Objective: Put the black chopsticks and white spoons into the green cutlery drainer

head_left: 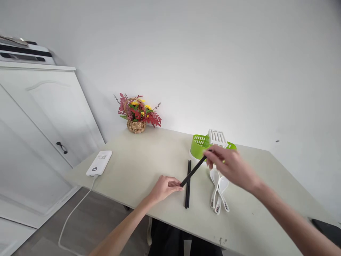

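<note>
Black chopsticks (196,168) are held slanting above the table, the number in the bundle unclear. My right hand (230,166), slightly blurred, pinches their upper end. At the lower end, the fingertips of my left hand (163,188) close on the tips. Beneath them, more black chopsticks (187,195) lie lengthwise on the tabletop. Several white spoons (220,190) with printed handles lie crossed in a pile below my right hand. Behind that hand stands a green perforated utensil holder (197,150), partly hidden by it, with a white slotted piece (217,137) on top.
The pale table (149,156) stands against a wall. A basket of artificial flowers (136,126) sits at its back left. Near the left edge lies a white power bank (99,163) with a cable (76,206) hanging down. A dark object (326,229) is at far right; a white cabinet (53,124) stands left.
</note>
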Action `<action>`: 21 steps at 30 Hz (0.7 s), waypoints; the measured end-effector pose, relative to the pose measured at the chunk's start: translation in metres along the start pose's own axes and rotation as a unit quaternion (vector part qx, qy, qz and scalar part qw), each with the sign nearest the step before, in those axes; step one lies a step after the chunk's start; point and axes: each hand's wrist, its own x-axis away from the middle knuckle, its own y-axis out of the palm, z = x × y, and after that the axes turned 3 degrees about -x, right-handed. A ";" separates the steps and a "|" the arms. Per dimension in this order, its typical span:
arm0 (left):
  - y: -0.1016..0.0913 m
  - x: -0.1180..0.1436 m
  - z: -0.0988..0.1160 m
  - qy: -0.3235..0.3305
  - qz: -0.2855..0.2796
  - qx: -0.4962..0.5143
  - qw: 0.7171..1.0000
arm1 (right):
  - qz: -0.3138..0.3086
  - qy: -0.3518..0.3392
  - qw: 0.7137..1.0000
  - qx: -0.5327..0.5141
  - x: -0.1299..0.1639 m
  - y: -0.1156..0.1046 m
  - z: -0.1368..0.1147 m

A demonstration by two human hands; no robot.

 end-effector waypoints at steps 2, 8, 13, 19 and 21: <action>-0.007 -0.002 -0.005 -0.002 0.016 0.007 1.000 | 0.056 0.020 0.998 -0.012 -0.012 -0.022 0.000; -0.019 -0.004 -0.012 -0.008 0.017 0.010 1.000 | 0.195 0.060 0.978 0.052 -0.066 -0.087 0.011; -0.020 -0.003 -0.010 -0.021 0.021 -0.002 1.000 | 0.180 0.082 0.971 0.135 -0.121 -0.098 0.045; -0.019 -0.005 -0.010 -0.036 0.032 0.011 0.999 | 0.031 0.133 0.975 0.174 -0.170 -0.068 0.107; -0.018 -0.006 -0.011 -0.043 0.035 0.013 0.998 | -0.008 0.152 0.974 0.169 -0.178 -0.056 0.126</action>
